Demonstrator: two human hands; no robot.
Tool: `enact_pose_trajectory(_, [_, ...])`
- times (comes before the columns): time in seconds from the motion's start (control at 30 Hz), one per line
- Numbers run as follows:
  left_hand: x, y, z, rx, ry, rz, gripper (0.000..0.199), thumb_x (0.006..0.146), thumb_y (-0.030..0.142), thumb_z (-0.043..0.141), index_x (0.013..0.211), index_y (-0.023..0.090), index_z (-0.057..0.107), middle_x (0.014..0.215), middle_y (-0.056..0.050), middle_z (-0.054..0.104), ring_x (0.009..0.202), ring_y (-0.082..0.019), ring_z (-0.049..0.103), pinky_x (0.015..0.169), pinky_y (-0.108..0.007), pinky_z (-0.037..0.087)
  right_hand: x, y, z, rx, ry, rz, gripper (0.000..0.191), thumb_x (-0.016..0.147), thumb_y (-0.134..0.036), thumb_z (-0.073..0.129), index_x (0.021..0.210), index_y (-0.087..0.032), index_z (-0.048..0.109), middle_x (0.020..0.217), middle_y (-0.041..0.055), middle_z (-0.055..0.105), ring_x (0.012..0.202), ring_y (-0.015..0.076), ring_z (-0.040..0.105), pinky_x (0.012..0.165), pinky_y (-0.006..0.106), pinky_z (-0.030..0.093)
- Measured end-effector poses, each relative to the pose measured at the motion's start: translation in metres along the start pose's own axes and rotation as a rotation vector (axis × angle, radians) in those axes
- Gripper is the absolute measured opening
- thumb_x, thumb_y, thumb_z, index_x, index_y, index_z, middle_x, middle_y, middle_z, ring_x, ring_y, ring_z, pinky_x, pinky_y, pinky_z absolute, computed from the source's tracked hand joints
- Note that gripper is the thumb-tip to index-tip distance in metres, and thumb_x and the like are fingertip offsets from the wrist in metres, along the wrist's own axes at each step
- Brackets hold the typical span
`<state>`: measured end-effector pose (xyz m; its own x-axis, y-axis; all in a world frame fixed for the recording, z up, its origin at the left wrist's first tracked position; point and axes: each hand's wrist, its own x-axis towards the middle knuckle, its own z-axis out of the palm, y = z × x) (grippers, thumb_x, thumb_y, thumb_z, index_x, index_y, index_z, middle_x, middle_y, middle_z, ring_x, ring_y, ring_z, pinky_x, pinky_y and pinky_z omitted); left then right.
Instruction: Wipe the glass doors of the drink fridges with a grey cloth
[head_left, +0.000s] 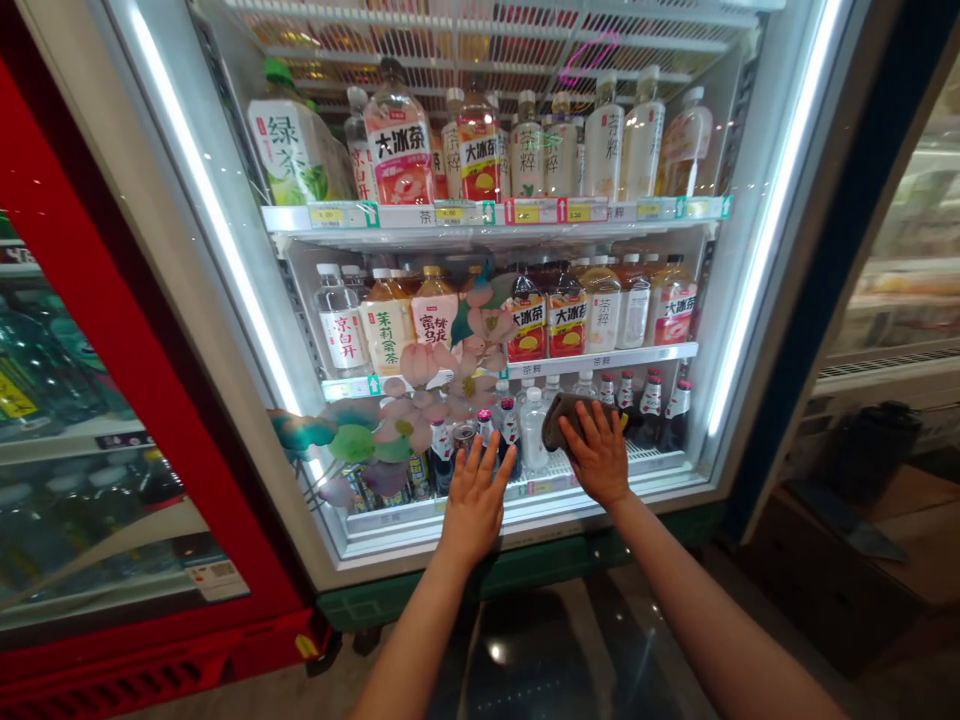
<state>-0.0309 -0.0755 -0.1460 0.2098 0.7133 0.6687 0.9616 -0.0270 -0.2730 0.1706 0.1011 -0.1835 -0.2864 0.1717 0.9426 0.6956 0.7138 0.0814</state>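
Observation:
My right hand lies over a folded dark grey-brown cloth, pressing it against the glass front of a lit drinks fridge, low on the right. To its left, my left hand is open, fingers spread, and appears to rest on the glass with nothing in it. A pink flower decal with green and teal leaves is on the pane, up and left of that hand. Behind the glass near my fingers stand dark bottles and a clear bottle on the lowest shelf.
Tea bottles fill the upper shelf and middle shelf behind the pane. A red-framed fridge stands close on the left. At the right are a cardboard box with a dark container by it, and another chilled display.

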Motion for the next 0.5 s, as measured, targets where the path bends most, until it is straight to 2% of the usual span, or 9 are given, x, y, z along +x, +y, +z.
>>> enact_pose_trajectory(0.13, [0.008, 0.006, 0.001, -0.018, 0.008, 0.014, 0.093, 0.083, 0.009, 0.062, 0.165, 0.027, 0.020, 0.172, -0.007, 0.013, 0.159, -0.032, 0.006, 0.128, -0.057, 0.020, 0.002, 0.030, 0.003, -0.077, 0.169, 0.423, 0.077, 0.097, -0.026, 0.048, 0.166, -0.021, 0.013, 0.172, 0.0169, 0.012, 0.158, 0.0365, 0.012, 0.117, 0.070, 0.028])
enact_pose_trajectory(0.2, [0.011, 0.009, 0.002, -0.022, 0.006, 0.020, 0.091, 0.084, 0.011, 0.062, 0.164, 0.027, 0.022, 0.172, -0.007, 0.013, 0.159, -0.032, 0.006, 0.129, -0.056, 0.019, -0.007, 0.030, 0.004, -0.071, 0.187, 0.507, 0.079, 0.097, -0.024, 0.045, 0.166, -0.019, 0.008, 0.172, 0.0185, 0.009, 0.158, 0.0370, 0.009, 0.116, 0.072, 0.028])
enact_pose_trajectory(0.23, [0.011, 0.010, 0.003, -0.023, 0.003, 0.023, 0.091, 0.084, 0.012, 0.062, 0.164, 0.027, 0.022, 0.172, -0.007, 0.014, 0.159, -0.031, 0.006, 0.129, -0.056, 0.019, -0.010, 0.028, 0.004, -0.059, 0.165, 0.488, 0.080, 0.096, -0.022, 0.046, 0.166, -0.019, 0.006, 0.173, 0.0184, 0.006, 0.159, 0.0375, 0.007, 0.116, 0.073, 0.028])
enact_pose_trajectory(0.3, [0.013, 0.014, 0.006, -0.026, -0.002, 0.031, 0.091, 0.084, 0.013, 0.062, 0.164, 0.027, 0.021, 0.171, -0.007, 0.015, 0.159, -0.031, 0.006, 0.129, -0.055, 0.018, -0.013, 0.023, 0.001, -0.026, 0.083, 0.364, 0.086, 0.092, -0.015, 0.048, 0.166, -0.022, 0.006, 0.173, 0.0166, 0.004, 0.159, 0.0385, 0.005, 0.116, 0.074, 0.027])
enact_pose_trajectory(0.4, [0.016, 0.019, 0.011, -0.031, 0.000, 0.038, 0.090, 0.085, 0.014, 0.062, 0.164, 0.027, 0.022, 0.171, -0.007, 0.016, 0.159, -0.030, 0.007, 0.129, -0.055, 0.018, -0.001, 0.029, -0.005, 0.010, 0.004, 0.168, 0.090, 0.087, -0.009, 0.049, 0.165, -0.031, 0.012, 0.173, 0.0120, 0.013, 0.158, 0.0374, 0.011, 0.118, 0.072, 0.026])
enact_pose_trajectory(0.43, [0.017, 0.021, 0.012, -0.032, 0.001, 0.039, 0.089, 0.085, 0.014, 0.062, 0.164, 0.027, 0.023, 0.171, -0.007, 0.016, 0.159, -0.030, 0.006, 0.129, -0.055, 0.017, 0.004, 0.036, -0.006, 0.012, 0.015, 0.164, 0.090, 0.086, -0.008, 0.048, 0.165, -0.033, 0.013, 0.173, 0.0111, 0.016, 0.158, 0.0366, 0.014, 0.119, 0.070, 0.026])
enact_pose_trajectory(0.5, [0.020, 0.023, 0.013, -0.032, 0.003, 0.038, 0.088, 0.085, 0.014, 0.063, 0.164, 0.027, 0.025, 0.171, -0.007, 0.016, 0.159, -0.030, 0.007, 0.129, -0.055, 0.017, 0.010, 0.049, -0.007, -0.003, 0.098, 0.270, 0.087, 0.088, -0.010, 0.046, 0.165, -0.032, 0.014, 0.171, 0.0119, 0.019, 0.157, 0.0363, 0.018, 0.119, 0.068, 0.027])
